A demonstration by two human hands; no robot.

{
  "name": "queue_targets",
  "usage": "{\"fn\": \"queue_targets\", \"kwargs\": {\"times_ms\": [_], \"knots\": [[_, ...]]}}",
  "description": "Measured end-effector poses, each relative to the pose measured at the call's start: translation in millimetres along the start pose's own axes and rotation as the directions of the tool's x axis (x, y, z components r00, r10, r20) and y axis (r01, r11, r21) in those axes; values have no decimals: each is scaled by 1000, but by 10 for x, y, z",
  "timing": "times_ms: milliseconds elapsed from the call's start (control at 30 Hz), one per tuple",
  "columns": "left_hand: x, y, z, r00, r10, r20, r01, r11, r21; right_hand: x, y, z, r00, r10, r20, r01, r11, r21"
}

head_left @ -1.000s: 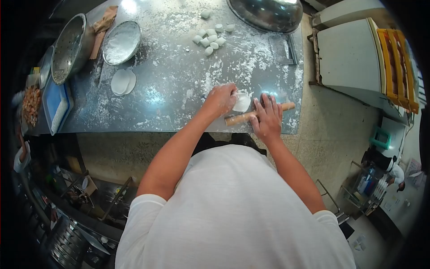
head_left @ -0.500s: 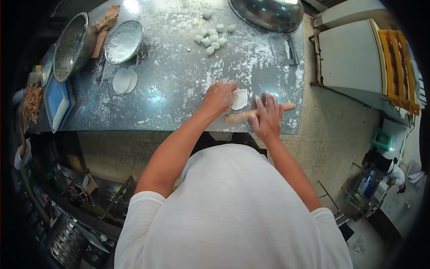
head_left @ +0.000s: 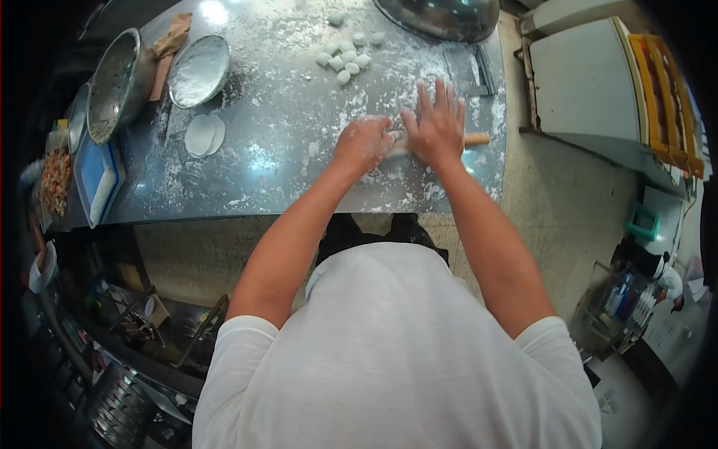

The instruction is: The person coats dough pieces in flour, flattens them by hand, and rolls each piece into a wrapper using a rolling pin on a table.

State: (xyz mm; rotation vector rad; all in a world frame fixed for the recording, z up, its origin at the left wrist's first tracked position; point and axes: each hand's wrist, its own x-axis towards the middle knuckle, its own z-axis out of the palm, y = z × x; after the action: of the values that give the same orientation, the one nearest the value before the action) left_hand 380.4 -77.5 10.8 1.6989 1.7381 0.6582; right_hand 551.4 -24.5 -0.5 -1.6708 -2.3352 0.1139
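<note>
L hand [head_left: 362, 144] curled, pinching edge of thin white dough disc [head_left: 398, 144], partly hidden, btwn hands on floury silver metal table [head_left: 288, 176]. R hand [head_left: 437, 133] open, palm-down atop tan cylindrical wooden rolling pin [head_left: 477, 139].

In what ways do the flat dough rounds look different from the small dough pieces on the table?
The flat dough rounds are thin, wide discs, while the small dough pieces are short, chunky lumps. The flat dough rounds overlap one another; the small dough pieces sit mostly bunched together, with a few set slightly apart. Both are whitish and lie on the flour-dusted metal table.
</note>
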Motion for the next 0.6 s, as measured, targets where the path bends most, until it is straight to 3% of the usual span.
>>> {"fn": "queue_targets", "kwargs": {"times_ms": [100,200,267,400,467,500,567,600], "knots": [[-31,-70,38,994,54,98,-68,987,146,-643,100,-128,993,-35,109,39,999,-35],[-201,-33,6,997,-65,40,66,998,-24,-1271,237,-303,984,-57,168,48,997,59],[-293,-54,-30,943,-258,211,289,947,-136,-1459,289,-305,978,-105,178,101,994,33],[-317,-44,-98,922,-245,301,304,938,-167,-571,42,-215,973,-40,227,48,998,-27],[-217,-15,-88,976,-153,156,164,985,-61,-117,-42,-32,985,5,170,4,998,-55],[-139,-32,-58,977,-147,153,157,986,-57,76,-54,33,993,9,114,-5,999,-39],[-18,-59,-26,997,-67,-41,63,994,-89,216,-39,129,997,11,70,-9,999,-31],[20,-62,-27,998,-23,-53,21,999,-47,283,-51,149,999,4,32,-3,1000,-27]]}}
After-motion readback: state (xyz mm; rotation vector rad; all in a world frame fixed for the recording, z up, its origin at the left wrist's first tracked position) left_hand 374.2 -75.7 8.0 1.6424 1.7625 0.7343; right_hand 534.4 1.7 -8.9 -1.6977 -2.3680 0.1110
